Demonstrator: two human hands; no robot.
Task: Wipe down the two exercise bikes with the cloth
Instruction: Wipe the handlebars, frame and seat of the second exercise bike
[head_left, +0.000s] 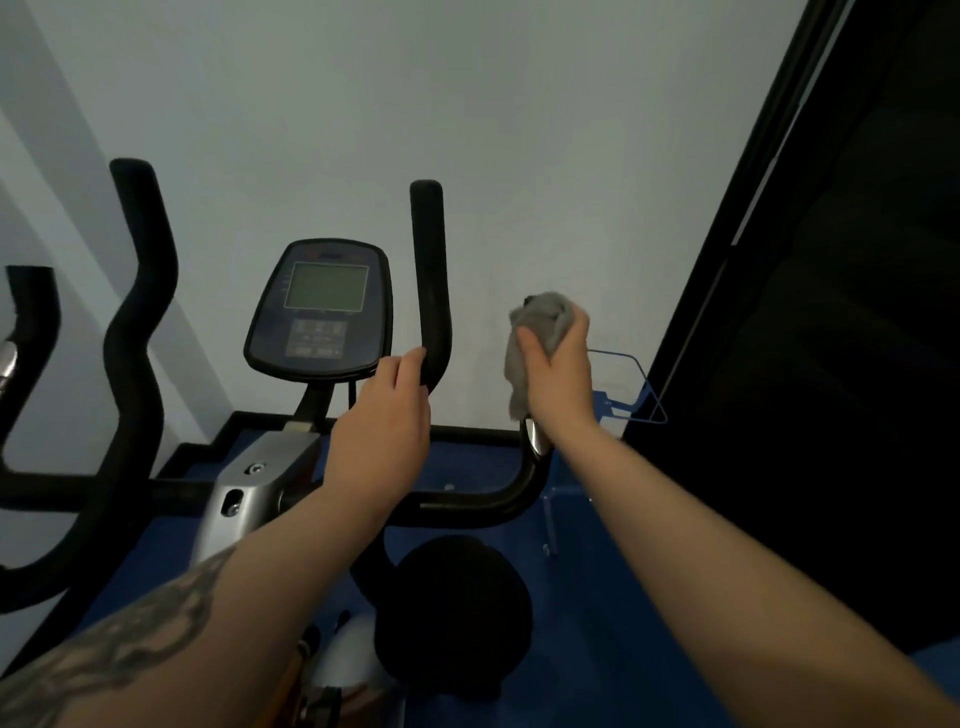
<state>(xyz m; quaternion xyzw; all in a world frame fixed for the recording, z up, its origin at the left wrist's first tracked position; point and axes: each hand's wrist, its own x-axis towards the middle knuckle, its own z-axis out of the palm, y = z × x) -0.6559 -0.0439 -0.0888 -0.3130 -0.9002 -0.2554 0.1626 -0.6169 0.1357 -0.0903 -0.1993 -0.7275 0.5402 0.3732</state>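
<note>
The grey cloth (540, 332) is bunched in the right hand (558, 364), whose fingers and thumb curl round it over the top of the bike's right handgrip; a chrome sensor plate (535, 436) on that grip shows just below the wrist. The left hand (387, 415) grips the upright black handlebar post (430, 280) near its lower bend, fingers wrapped round it. Between the posts sits the exercise bike's console (322, 312) (screen blank, buttons beneath). A black saddle (452, 613) lies near, above the blue floor (597, 623). A second bike's handlebars (135, 322) stand at the left.
</note>
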